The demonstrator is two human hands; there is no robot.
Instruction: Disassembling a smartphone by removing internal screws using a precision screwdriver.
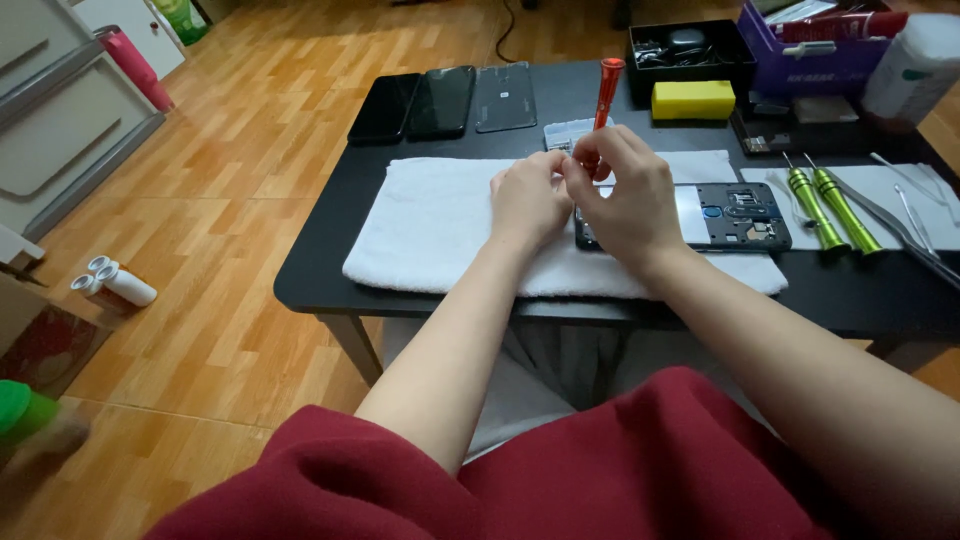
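Observation:
My right hand (pixel 625 195) grips a red-handled screwdriver (pixel 605 88) that stands almost upright, its tip hidden behind my fingers. My left hand (pixel 528 200) is curled right beside it, fingertips touching near the tip; whether it holds something small I cannot tell. Both hands hover over the left end of an opened phone (pixel 735 215) with its back off, lying on a white towel (pixel 430 225) on the black table (pixel 330 270).
Three dark phone panels (pixel 440 100) lie at the table's back. A yellow block (pixel 693 99), black tray (pixel 690 45) and purple box (pixel 810 55) stand behind. Two green screwdrivers (pixel 825 205) and tweezers (pixel 905 235) lie at right. White bottles (pixel 115 283) lie on the wooden floor.

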